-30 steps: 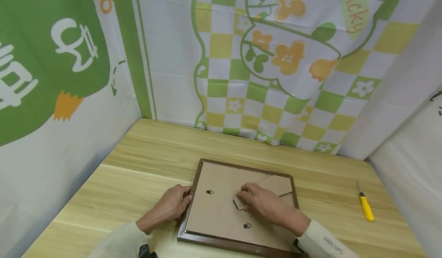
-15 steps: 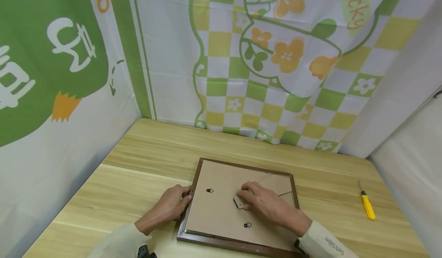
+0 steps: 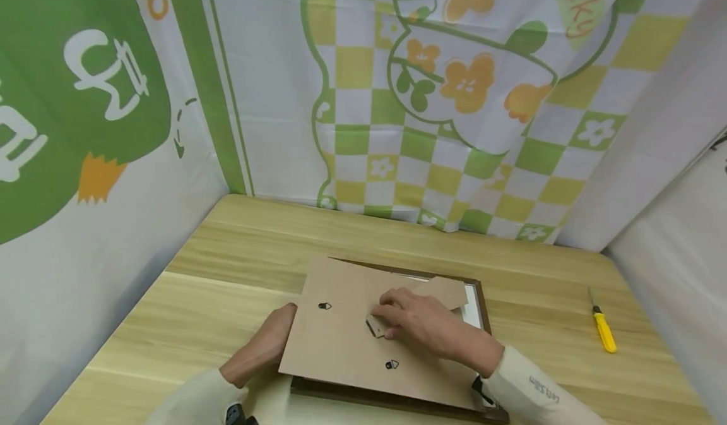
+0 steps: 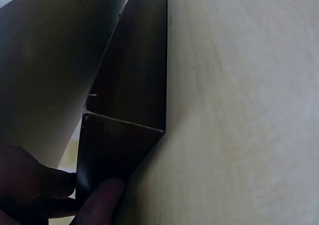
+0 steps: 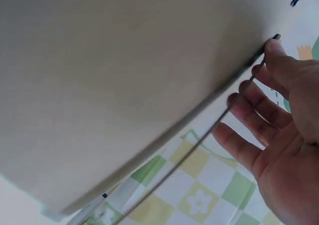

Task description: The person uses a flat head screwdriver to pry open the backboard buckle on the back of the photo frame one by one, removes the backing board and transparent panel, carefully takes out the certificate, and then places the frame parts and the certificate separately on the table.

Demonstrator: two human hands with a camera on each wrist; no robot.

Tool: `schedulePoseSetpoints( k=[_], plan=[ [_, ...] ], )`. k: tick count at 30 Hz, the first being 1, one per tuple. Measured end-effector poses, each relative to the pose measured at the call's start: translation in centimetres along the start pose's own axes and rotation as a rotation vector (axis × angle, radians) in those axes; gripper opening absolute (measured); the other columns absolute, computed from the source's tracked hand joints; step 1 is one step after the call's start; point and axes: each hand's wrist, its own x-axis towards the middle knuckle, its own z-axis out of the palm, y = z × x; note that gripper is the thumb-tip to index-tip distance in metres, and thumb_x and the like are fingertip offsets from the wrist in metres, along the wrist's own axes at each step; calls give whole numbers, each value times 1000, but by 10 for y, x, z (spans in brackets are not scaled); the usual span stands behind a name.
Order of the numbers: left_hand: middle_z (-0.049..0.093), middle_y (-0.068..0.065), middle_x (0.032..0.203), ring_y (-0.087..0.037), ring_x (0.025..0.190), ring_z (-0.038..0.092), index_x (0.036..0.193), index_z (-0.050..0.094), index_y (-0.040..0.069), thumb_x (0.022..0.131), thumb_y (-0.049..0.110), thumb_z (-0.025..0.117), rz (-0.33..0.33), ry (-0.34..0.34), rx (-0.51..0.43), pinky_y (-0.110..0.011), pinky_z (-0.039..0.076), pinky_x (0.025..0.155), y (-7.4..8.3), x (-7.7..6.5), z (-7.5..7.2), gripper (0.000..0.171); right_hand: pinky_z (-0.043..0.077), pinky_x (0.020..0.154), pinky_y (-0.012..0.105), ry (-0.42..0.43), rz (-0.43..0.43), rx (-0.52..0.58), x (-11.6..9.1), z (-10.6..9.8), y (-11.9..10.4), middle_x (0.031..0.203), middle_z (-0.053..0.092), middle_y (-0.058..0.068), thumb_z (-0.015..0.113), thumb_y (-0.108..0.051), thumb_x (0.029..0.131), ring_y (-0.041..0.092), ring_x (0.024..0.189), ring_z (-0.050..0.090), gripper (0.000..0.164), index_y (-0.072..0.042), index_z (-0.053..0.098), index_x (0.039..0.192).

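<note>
A dark brown picture frame (image 3: 484, 306) lies face down on the table. Its tan backing board (image 3: 335, 343), with two black hanging rings, is raised out of the rim and shifted left. My right hand (image 3: 423, 324) pinches the narrow end of the cardboard easel stand (image 3: 445, 291) fixed to this board. In the right wrist view, thumb and fingertips meet on the stand's thin edge (image 5: 174, 169). My left hand (image 3: 265, 340) grips the frame's left side, its fingers partly hidden under the board. The left wrist view shows thumb and fingers around the frame rim (image 4: 132, 70).
A yellow-handled screwdriver (image 3: 605, 333) lies on the right of the wooden table (image 3: 227, 254). White surface shows inside the frame at its right. A patterned green and white curtain (image 3: 420, 128) hangs behind the table, with white cloth at both sides.
The backing board sat within the frame before; now it is lifted and moved left, drawn by the right hand on the stand. The left hand stays at the frame's left side.
</note>
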Motion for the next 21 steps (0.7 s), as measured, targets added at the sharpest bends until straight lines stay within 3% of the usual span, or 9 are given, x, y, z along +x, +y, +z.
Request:
schedulePoseSetpoints(
  k=[4, 8, 12, 15, 19, 21],
  plan=[
    [64, -2, 77, -12, 71, 57, 89, 68, 11, 86, 8, 57, -168, -34, -94, -23, 47, 58, 1, 0, 1, 12, 48, 84, 31, -57, 22, 8, -3, 3, -3, 115, 57, -3, 56, -41, 88, 11, 106, 54, 40, -20, 58, 122],
    [69, -9, 97, -16, 79, 59, 116, 64, 5, 86, 10, 59, -258, -40, -135, -28, 48, 66, 2, -1, 3, 30, 46, 84, 31, -51, 46, 34, -8, 8, -4, 111, 58, -5, 61, -41, 84, 10, 101, 55, 39, -20, 61, 118],
    [67, -9, 95, -11, 59, 52, 126, 55, 2, 89, 8, 56, -285, -25, -175, -23, 44, 53, 2, -2, 3, 38, 44, 82, 29, -44, 69, 95, -13, 15, -3, 107, 58, -7, 65, -43, 80, 7, 96, 53, 40, -21, 63, 113],
    [65, -8, 90, -9, 48, 47, 129, 52, 2, 90, 5, 53, -276, -41, -238, -21, 41, 41, 1, -2, 2, 39, 44, 86, 31, -84, 137, 169, -16, 18, 0, 112, 55, -6, 66, -48, 79, 8, 100, 51, 46, -21, 61, 116],
    [65, -9, 94, -10, 46, 50, 131, 49, 1, 92, 5, 51, -262, -63, -289, -22, 42, 39, 0, -2, 2, 40, 42, 95, 43, -160, 338, 237, -28, 14, 17, 129, 49, 6, 69, -57, 71, 21, 116, 48, 75, -14, 50, 130],
    [65, -9, 93, -11, 46, 51, 131, 50, 1, 91, 5, 51, -263, -58, -287, -23, 43, 39, 0, -3, 2, 40, 43, 94, 46, -202, 441, 247, -34, 11, 29, 131, 46, 12, 72, -60, 65, 28, 116, 49, 90, -10, 44, 134]
  ],
)
